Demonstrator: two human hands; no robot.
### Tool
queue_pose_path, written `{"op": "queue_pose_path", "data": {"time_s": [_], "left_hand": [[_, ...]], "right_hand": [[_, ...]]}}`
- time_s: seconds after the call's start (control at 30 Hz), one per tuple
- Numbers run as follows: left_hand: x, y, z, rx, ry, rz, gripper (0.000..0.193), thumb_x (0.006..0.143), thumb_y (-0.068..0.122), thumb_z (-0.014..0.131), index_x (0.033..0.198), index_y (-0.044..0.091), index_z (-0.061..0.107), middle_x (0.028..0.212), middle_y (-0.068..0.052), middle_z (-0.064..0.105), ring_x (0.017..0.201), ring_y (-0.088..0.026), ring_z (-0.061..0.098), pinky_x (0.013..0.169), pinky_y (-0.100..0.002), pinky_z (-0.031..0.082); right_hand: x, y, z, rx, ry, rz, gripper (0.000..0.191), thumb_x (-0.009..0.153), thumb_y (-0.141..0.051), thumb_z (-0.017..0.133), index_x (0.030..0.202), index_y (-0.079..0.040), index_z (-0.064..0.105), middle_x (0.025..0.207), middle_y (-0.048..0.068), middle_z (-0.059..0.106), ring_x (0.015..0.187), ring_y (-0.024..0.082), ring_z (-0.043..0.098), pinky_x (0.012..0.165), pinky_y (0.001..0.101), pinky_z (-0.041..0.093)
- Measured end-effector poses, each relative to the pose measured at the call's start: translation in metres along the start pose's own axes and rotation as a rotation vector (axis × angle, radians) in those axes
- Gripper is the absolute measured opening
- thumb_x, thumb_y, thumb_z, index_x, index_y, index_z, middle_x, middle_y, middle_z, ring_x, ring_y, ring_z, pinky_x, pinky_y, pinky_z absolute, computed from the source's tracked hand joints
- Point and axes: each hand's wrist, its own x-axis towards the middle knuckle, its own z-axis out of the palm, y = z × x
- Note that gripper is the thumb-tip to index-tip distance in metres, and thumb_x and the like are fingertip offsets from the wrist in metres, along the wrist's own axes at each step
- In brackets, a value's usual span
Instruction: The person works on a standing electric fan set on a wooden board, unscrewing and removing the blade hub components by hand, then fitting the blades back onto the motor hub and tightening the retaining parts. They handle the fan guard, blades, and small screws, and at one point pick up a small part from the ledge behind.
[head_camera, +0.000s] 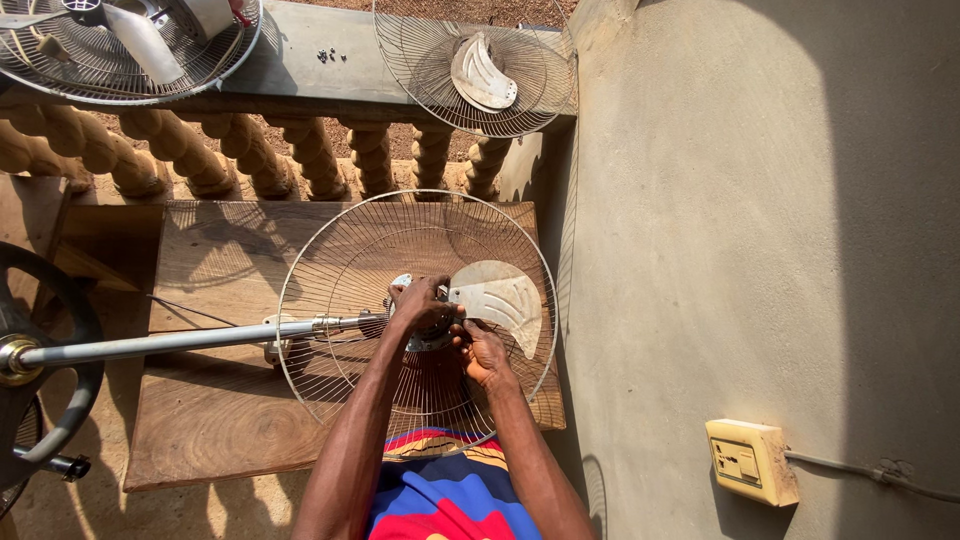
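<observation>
From the head view, my left hand (420, 303) is clamped over the fan hub (432, 338) at the centre of the frame, fingers curled tight around it. My right hand (482, 352) pinches the hub's lower right edge. The hub sits inside a round wire guard (330, 250) lying on a wooden table (210, 420), with a metal blade (503, 298) just right of my hands. A steel pole (170, 342) runs off to the left.

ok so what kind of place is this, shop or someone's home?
Probably a home porch used for fan repair, not a fitted shop. A twisted-column balustrade edges it, spare fan guards sit on its ledge, and both hands work at a wooden table.
</observation>
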Motion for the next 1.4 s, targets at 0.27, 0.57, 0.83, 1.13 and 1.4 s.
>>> {"op": "queue_pose_path", "data": {"time_s": [0.27,0.57,0.83,1.13,1.4], "left_hand": [[-0.002,0.002,-0.001,0.001,-0.027,-0.012,0.084,0.062,0.062,0.084,0.136,0.024,0.067,0.109,-0.007,0.079,0.109,-0.023,0.069,0.104,-0.059,0.022],[0.002,0.003,0.001,0.017,-0.018,-0.033,0.09,0.062,0.062,0.085,0.14,0.023,0.062,0.115,-0.008,0.077,0.115,-0.025,0.068,0.111,-0.069,0.015],[0.001,0.002,0.002,-0.02,-0.032,-0.044,0.09,0.061,0.059,0.085,0.139,0.022,0.063,0.119,-0.009,0.076,0.118,-0.026,0.067,0.115,-0.075,0.008],[-0.001,0.004,0.0,0.004,-0.039,-0.05,0.09,0.061,0.059,0.086,0.14,0.021,0.063,0.111,-0.008,0.078,0.112,-0.024,0.07,0.111,-0.068,0.015],[0.001,-0.001,0.002,0.026,-0.041,-0.012,0.093,0.059,0.063,0.086,0.14,0.022,0.063,0.105,-0.007,0.079,0.106,-0.024,0.07,0.103,-0.058,0.026]], "right_hand": [[0.006,0.004,0.002,-0.018,0.054,-0.033,0.018,0.099,-0.024,0.07,0.109,-0.009,0.07,0.085,0.004,0.073,0.061,0.01,0.061,0.047,0.0181,0.042],[-0.004,0.003,0.003,0.01,-0.064,-0.099,0.013,0.101,-0.02,0.063,0.108,-0.011,0.068,0.092,0.007,0.076,0.07,0.013,0.069,0.054,0.021,0.05],[0.001,0.008,0.0,-0.027,-0.047,-0.09,0.016,0.102,-0.022,0.063,0.107,-0.008,0.068,0.09,0.006,0.074,0.065,0.011,0.065,0.051,0.0199,0.05],[0.004,0.008,0.001,-0.027,-0.036,-0.112,0.012,0.101,-0.022,0.064,0.111,-0.015,0.064,0.095,0.006,0.077,0.069,0.014,0.069,0.054,0.0238,0.041],[0.0,0.008,0.005,-0.066,0.002,-0.087,0.016,0.102,-0.024,0.06,0.116,-0.018,0.064,0.093,0.003,0.076,0.068,0.012,0.067,0.056,0.0241,0.042]]}}
